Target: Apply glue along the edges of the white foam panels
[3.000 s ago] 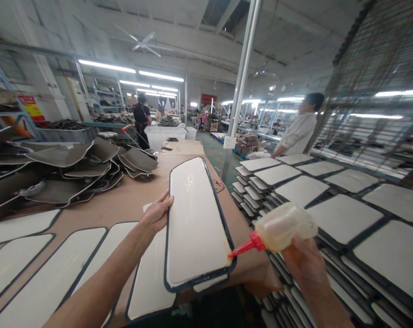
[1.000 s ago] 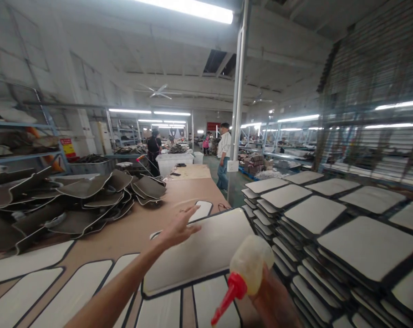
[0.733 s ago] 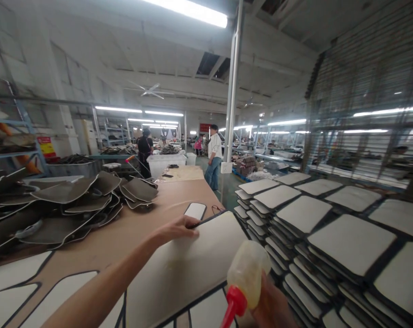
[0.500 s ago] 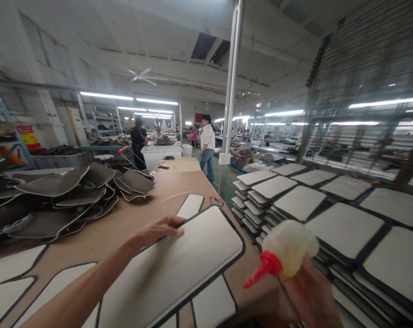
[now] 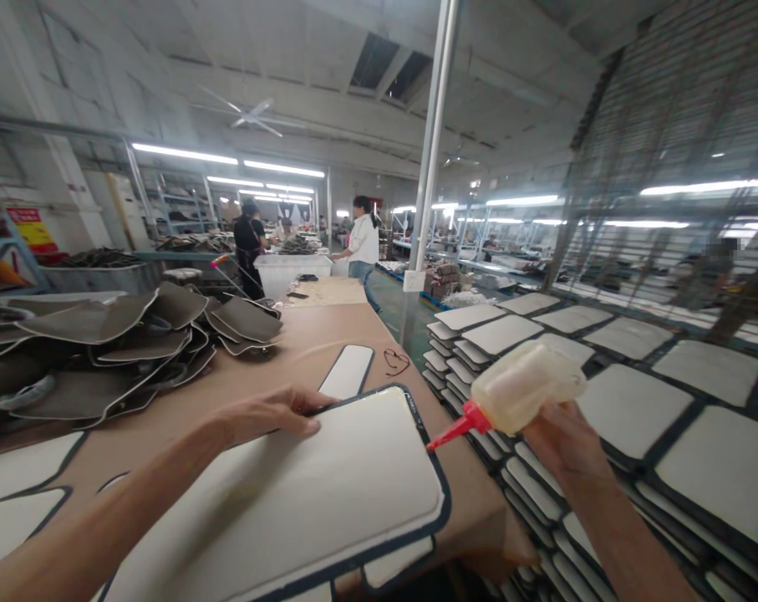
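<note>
A large white panel with a dark border lies tilted in front of me over the brown-covered table. My left hand grips its far left edge, thumb on the white face and the other fingers partly hidden underneath. In my right hand is a translucent squeeze bottle, held on its side with its red nozzle pointing left and down. The nozzle tip is at the panel's right border. A wet-looking streak shows on the dark border near the far corner.
Stacks of similar panels stand to the right. Dark grey pieces are heaped on the left. A narrow panel and glasses lie ahead. A metal post rises beyond; two people stand near a white bin.
My right hand has brought the squeeze bottle left and up, so its nozzle tip now meets the panel's border. My left hand still holds the panel. The person in white has shifted left.
</note>
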The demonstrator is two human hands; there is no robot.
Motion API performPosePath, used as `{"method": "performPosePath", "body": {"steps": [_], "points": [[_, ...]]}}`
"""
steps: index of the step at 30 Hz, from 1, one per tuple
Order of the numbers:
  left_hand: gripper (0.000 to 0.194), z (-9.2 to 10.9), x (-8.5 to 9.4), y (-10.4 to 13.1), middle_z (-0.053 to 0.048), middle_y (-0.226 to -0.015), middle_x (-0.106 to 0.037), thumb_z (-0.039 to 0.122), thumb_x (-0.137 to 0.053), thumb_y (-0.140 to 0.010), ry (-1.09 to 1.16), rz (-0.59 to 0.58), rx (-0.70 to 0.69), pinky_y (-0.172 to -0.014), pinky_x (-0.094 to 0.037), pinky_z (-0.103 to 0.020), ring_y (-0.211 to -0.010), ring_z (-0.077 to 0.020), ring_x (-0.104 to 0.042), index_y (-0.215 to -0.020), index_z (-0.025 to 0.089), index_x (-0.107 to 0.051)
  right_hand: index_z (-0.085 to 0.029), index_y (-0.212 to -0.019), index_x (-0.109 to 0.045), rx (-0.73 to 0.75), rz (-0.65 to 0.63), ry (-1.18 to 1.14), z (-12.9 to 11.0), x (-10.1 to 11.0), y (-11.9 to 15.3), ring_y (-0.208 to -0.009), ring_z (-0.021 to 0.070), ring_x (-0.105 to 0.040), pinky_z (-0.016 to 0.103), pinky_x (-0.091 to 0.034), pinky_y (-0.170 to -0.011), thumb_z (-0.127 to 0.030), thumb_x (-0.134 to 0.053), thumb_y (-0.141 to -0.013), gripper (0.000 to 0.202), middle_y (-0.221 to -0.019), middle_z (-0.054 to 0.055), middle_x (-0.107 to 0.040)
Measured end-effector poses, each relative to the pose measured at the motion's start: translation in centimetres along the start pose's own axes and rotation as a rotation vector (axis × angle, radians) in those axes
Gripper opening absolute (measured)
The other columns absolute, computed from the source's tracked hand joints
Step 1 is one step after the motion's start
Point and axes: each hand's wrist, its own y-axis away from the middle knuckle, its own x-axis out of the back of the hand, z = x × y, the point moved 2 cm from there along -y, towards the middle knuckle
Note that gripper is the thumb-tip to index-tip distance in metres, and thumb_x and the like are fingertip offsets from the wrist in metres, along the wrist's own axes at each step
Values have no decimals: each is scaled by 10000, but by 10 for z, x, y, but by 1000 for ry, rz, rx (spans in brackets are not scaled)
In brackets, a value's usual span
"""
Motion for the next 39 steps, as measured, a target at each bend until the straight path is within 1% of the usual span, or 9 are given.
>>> {"method": "performPosePath", "body": {"steps": [10, 13, 16, 18, 23, 28, 30, 35, 39], "points": [[449, 11, -10, -3, -55, -985, -702, 326, -668, -701, -3, 66, 65, -699, -485, -280, -814, -248, -651, -1132, 200, -652, -261, -990, -635, -96, 73, -51, -10, 1, 15, -860, 300, -620, 521, -441, -874, -339, -851, -432, 604, -866, 52, -682], [452, 10, -12, -4, -56, -976, -704, 334, -675, -692, 9, 65, 63, -691, -487, -283, -799, -249, -654, -1124, 201, -657, -258, -975, -638, -104, 125, -60, -14, 5, 19, -792, 281, -628, 520, -453, -856, -310, -851, -414, 601, -837, 46, -683], [467, 9, -15, -6, -55, -958, -707, 350, -675, -692, 28, 61, 55, -677, -489, -282, -798, -251, -653, -1134, 201, -650, -257, -951, -646, -71, 178, -68, -15, 12, 22, -725, 251, -625, 499, -469, -842, -274, -842, -410, 575, -831, 34, -682], [478, 8, -17, -6, -51, -961, -706, 354, -675, -693, 45, 66, 55, -672, -489, -279, -817, -254, -650, -1146, 206, -642, -256, -968, -645, -24, 187, -61, -15, 18, 23, -746, 245, -625, 482, -466, -854, -266, -831, -428, 571, -856, 33, -680], [472, -2, -16, -7, -58, -1015, -695, 326, -659, -724, 69, 108, 29, -693, -490, -269, -900, -261, -638, -1177, 202, -618, -276, -1105, -594, 67, 150, -18, -12, 31, 29, -870, 269, -622, 499, -422, -908, -326, -802, -533, 611, -949, 44, -672], [494, -17, -12, -10, -86, -1051, -683, 287, -640, -757, 132, 132, 12, -717, -491, -277, -944, -270, -631, -1235, 187, -568, -243, -1083, -620, 98, 245, 24, -15, 32, 41, -882, 299, -619, 507, -443, -875, -329, -806, -544, 577, -941, 89, -671], [513, -21, -12, -13, -88, -1074, -674, 281, -644, -756, 165, 151, -5, -744, -491, -288, -942, -264, -631, -1251, 188, -552, -243, -1063, -629, 121, 285, 23, -16, 31, 46, -827, 276, -629, 471, -489, -815, -320, -810, -546, 553, -917, 81, -674], [531, -29, -16, -20, -96, -1084, -672, 277, -663, -741, 204, 218, -58, -756, -491, -276, -900, -241, -642, -1249, 170, -555, -212, -917, -664, 204, 334, 26, -15, 25, 57, -713, 167, -617, 265, -528, -683, -249, -794, -604, 341, -750, 22, -668], [513, -36, -20, -26, -102, -1095, -667, 269, -660, -749, 238, 227, -111, -720, -490, -246, -870, -224, -647, -1241, 166, -563, -199, -811, -664, 267, 403, 10, -12, 21, 61, -658, 138, -595, 216, -513, -656, -208, -800, -591, 259, -651, -9, -641]]}}
